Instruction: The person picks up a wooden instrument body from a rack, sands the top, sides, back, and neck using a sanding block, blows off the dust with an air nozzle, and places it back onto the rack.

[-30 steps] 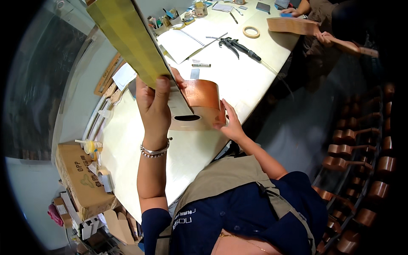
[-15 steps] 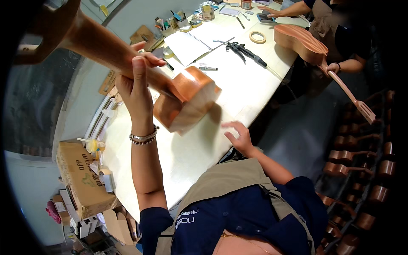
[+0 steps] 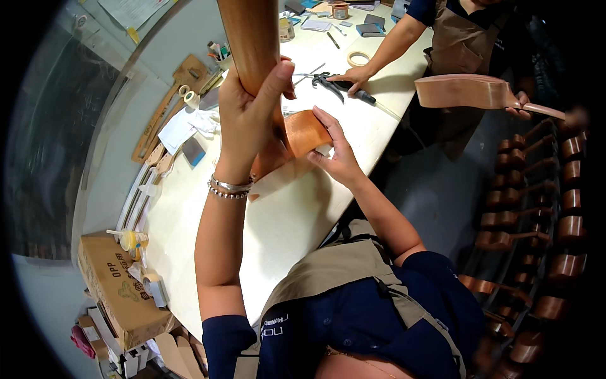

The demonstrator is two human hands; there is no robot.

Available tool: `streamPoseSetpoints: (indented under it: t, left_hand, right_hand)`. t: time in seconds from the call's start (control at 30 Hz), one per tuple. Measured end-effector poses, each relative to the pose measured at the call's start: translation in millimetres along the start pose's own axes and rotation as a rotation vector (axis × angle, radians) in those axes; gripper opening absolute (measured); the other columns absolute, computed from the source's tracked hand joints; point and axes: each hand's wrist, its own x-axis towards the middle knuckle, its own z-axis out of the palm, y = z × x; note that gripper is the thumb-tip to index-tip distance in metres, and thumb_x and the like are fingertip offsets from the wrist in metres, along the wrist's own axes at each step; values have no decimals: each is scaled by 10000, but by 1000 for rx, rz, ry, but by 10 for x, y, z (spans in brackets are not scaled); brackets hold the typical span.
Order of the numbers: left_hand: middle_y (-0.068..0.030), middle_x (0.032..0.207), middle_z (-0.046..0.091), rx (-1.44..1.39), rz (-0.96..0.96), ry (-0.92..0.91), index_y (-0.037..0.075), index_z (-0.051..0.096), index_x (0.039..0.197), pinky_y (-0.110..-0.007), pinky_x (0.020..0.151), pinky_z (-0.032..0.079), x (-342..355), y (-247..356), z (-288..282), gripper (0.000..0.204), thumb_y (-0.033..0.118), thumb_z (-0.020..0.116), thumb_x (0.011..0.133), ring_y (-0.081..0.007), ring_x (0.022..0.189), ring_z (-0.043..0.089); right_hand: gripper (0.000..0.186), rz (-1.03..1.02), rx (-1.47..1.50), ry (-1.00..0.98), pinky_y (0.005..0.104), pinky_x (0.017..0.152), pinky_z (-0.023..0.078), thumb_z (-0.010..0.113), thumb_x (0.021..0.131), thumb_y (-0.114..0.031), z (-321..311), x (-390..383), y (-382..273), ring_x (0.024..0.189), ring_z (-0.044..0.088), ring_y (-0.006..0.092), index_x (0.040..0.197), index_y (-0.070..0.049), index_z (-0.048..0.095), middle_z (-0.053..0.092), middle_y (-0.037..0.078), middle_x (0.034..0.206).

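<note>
An unstrung-looking brown wooden ukulele (image 3: 305,131) is held up over the white worktable, its neck rising toward the top edge of the view. My left hand (image 3: 247,129) wraps around the neck just above the body, thumb on the near side. At the body's right side, my right hand (image 3: 341,156) grips the rounded edge, fingers on the far side and thumb nearer me. The headstock is out of view, and my left hand and forearm cover part of the body.
Across the table, a co-worker's hand (image 3: 355,78) touches a black air blow gun (image 3: 328,87); their other hand holds a paler ukulele (image 3: 461,92). A tape roll (image 3: 358,59) lies nearby. A cardboard box (image 3: 123,290) stands at left, racked ukulele bodies (image 3: 499,220) at right.
My right hand has come up from beside the table edge and taken hold of the ukulele's body. The neck has swung more upright. The co-worker's hand has reached to the blow gun.
</note>
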Motion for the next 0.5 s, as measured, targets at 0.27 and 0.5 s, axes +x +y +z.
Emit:
streamPoseSetpoints:
  t: [0.27, 0.5]
  left_hand:
    - [-79, 701, 597, -149, 6, 116, -45, 559, 914, -261, 589, 483, 149, -204, -231, 238, 177, 631, 863, -150, 621, 590]
    - [-113, 763, 618, 27, 23, 563, -56, 428, 1167, -286, 654, 531, -492, -111, -1041, 379, 193, 544, 905, -173, 702, 627]
  right_hand:
    - [693, 38, 2, 47, 362, 1056, 293, 661, 822, -337, 181, 98, 62, 1284, 357, 265, 1355, -12, 360, 353, 150, 1384]
    - [523, 61, 233, -96, 353, 946, 397, 372, 967, -422, 13, -414, 48, 988, 612, 216, 1047, 33, 617, 674, 115, 970]
